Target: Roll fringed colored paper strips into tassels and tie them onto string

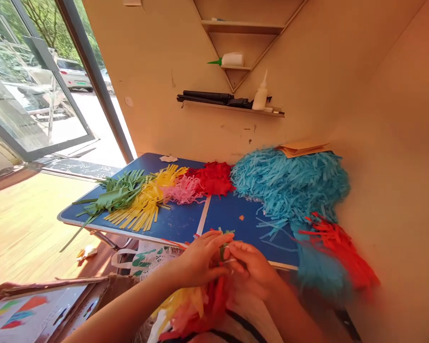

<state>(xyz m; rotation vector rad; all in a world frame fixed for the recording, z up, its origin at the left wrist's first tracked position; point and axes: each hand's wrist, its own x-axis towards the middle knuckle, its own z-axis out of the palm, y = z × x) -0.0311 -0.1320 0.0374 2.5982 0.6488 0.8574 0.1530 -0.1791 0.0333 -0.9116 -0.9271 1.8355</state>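
Note:
In front of my body, my left hand (202,257) curls around the top of a bundle of fringed paper, its fingers stretched forward. My right hand (252,264) is closed against the same spot, thumb and fingers pinched at the top. A little green paper (229,234) shows above the fingertips. Below the hands hang red strips (214,297) and yellow strips (189,302) of paper, partly hidden by my wrists. Exactly what lies between the fingers is mostly covered.
On the blue table (178,221) lie green (119,193), yellow (146,202), pink (186,189) and red fringed papers (214,178). A large light-blue pile (289,186) is at right, with red fringe (343,247) over the edge. A cardboard box (103,295) stands lower left; glue bottles (260,97) sit on shelves.

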